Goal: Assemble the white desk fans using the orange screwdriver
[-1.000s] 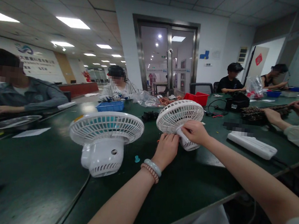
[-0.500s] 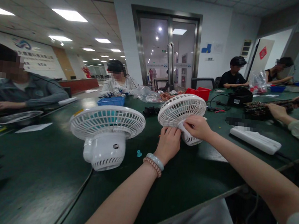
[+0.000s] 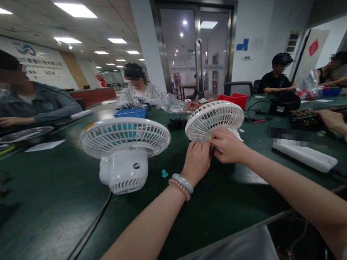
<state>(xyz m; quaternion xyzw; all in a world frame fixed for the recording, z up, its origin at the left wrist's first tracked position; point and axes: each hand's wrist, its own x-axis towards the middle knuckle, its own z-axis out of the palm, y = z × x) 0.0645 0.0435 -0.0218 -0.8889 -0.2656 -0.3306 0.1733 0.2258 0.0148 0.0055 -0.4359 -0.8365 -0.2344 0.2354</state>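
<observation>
Two small white fans lie grille-up on a dark green table (image 3: 43, 198). My right hand (image 3: 226, 145) is closed around the body of the farther fan (image 3: 214, 120), just under its grille. My left hand (image 3: 197, 160), with two bead bracelets on the wrist, is closed beside it at the fan's lower edge; what its fingers pinch is hidden. The nearer fan (image 3: 124, 149) rests untouched to the left, with its cord trailing toward me. A small teal plastic piece (image 3: 164, 173) lies on the table between the fans.
A white power strip (image 3: 305, 156) lies to the right. A blue bin (image 3: 131, 112), a red bin (image 3: 236, 99), a black device (image 3: 285, 102) and cables stand farther back. Several other people work around the table; a co-worker's hands (image 3: 334, 120) handle a dark strip at right.
The farther fan has been lifted slightly, and my right hand has slid over its body so the body is now hidden. The view has tilted downward a little.
</observation>
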